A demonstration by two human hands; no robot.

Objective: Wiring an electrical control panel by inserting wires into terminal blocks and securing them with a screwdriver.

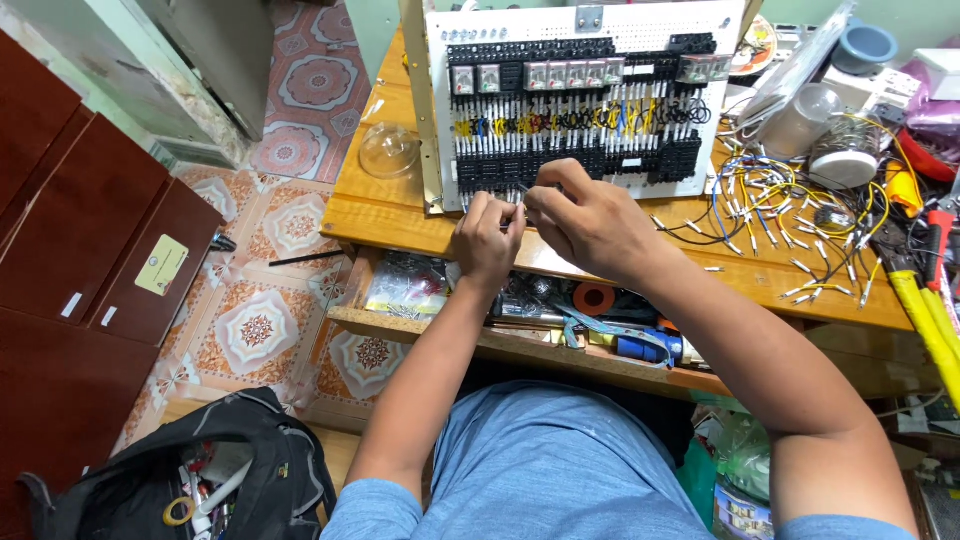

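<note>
Both hands meet at the near edge of the white wiring panel (560,100): left hand (487,240) pinches a short wire (512,212), right hand (590,220) grips a thin screwdriver (522,188); terminal tightening seems underway, needing steady alignment.

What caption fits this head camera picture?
Two hands, left and right, work thin wires at a white wiring board.

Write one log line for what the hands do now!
left hand: pinching wire end | right hand: at terminal blocks | white panel: upright on wooden table
</note>
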